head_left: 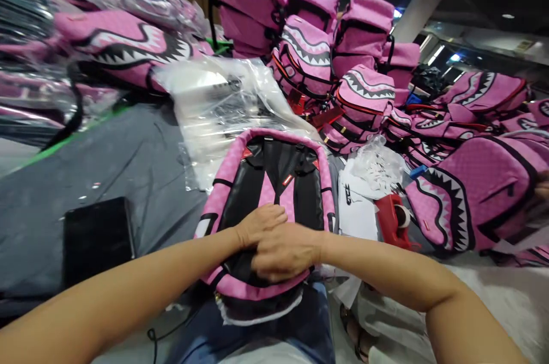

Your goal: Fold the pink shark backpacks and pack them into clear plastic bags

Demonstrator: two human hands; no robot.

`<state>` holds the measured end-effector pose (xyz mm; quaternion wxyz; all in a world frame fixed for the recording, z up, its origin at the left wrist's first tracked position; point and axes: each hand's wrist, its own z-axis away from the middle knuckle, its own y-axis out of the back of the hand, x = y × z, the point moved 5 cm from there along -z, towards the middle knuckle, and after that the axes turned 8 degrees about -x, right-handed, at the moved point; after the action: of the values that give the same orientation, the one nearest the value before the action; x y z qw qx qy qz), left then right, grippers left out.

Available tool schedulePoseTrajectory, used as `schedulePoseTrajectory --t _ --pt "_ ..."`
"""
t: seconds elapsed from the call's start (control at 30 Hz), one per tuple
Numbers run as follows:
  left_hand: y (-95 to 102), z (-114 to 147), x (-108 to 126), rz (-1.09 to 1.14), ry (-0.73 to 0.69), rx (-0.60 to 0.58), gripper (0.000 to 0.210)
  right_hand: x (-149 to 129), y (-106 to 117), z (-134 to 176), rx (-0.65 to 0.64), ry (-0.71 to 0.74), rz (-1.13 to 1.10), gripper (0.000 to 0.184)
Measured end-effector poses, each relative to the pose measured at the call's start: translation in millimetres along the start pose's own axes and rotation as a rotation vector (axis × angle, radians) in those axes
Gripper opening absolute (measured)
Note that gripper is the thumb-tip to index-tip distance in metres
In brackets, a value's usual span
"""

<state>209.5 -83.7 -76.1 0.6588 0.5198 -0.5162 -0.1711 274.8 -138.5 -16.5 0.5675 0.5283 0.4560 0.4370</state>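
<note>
A pink and black backpack (323,181) lies in front of me, its black back panel and shoulder straps facing up. My left hand (261,223) and my right hand (286,252) meet over the lower middle of this panel, the right one nearer to me and slightly blurred. Both hands have curled fingers, and whatever they grip is hidden beneath them. A small red and white label (287,180) shows on the panel above my hands. Just beyond the backpack lie clear plastic bags (206,107).
A black tablet-like device (98,235) rests on the grey table cover (34,210) at left. To the right are white papers (357,210), a red tape dispenser (391,221) and a shark-mouth backpack (484,192) near another person's hand. Stacked pink backpacks (364,15) stand behind.
</note>
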Motion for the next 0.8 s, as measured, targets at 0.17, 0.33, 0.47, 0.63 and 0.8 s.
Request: schedulePoseTrajectory --t 0.17,0.33,0.47,0.63,0.8 --pt "6.7 14 -18 0.125 0.014 0.033 0.031 -11 -42 -7 -0.241 0.011 0.03 0.024" --pt "10.2 24 -29 0.135 0.124 0.198 0.037 4 -73 -8 -0.203 -0.07 0.032 0.021" --pt "5.7 26 -19 0.078 0.15 0.18 0.042 0 -76 -1 -0.073 -0.114 0.101 0.018" --pt "-26.1 48 -6 -0.034 0.086 0.016 0.07 11 -21 19 0.355 -0.127 0.231 0.025" --pt "-37.6 61 3 -0.194 0.011 0.018 0.11 103 32 32 0.54 -0.863 0.192 0.028"
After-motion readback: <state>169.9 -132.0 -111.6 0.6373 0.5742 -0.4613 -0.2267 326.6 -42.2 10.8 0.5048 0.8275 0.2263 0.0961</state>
